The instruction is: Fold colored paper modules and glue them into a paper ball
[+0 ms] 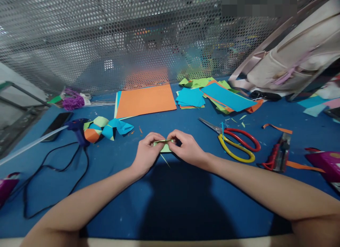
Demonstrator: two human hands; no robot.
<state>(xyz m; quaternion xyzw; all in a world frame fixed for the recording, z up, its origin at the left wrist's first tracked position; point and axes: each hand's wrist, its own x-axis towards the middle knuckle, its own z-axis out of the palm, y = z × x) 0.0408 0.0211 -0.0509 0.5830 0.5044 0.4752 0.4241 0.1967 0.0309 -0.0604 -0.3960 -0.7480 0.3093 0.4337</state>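
Fingers (156, 136) of left hand (149, 149) and right hand (186, 145) pinch green paper (166, 148) between them over the surface (119, 213), folded shapes (108, 131) to the fingers' left, scissors (218, 129) to their right, orange sheet (147, 101) beyond them.

A small pale-green paper (166, 148) (folded along its top) sits between both hands (186, 147).

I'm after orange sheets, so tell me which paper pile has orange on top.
The leftmost pile of large sheets: orange lies uppermost there, while the small stack and long pile to its right are topped blue.
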